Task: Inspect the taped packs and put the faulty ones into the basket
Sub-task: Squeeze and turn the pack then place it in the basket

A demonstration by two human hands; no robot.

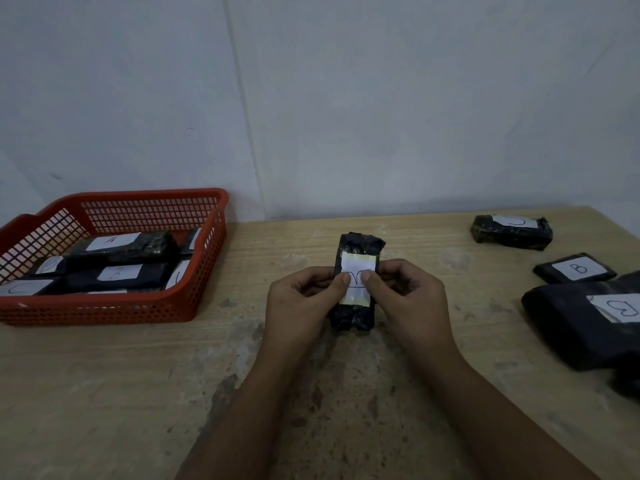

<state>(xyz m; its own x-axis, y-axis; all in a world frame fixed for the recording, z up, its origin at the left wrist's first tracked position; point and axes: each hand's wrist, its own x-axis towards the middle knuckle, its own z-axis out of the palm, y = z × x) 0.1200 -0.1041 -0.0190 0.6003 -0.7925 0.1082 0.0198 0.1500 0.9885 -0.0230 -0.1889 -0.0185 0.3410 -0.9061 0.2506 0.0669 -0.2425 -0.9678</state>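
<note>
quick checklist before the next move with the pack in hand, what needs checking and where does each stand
1. Grip: left hand and right hand both hold the held pack above the table - ok.
2. Label readable: both thumbs cover part of the white label - not ok.
3. Tape fault on this pack: too blurred to judge - cannot tell.
4. Room in the red basket: several packs inside, back part free - ok.
5. Path left to the basket: bare tabletop - ok.
6. Remaining packs: pack marked B and others wait on the right - ok.
</note>
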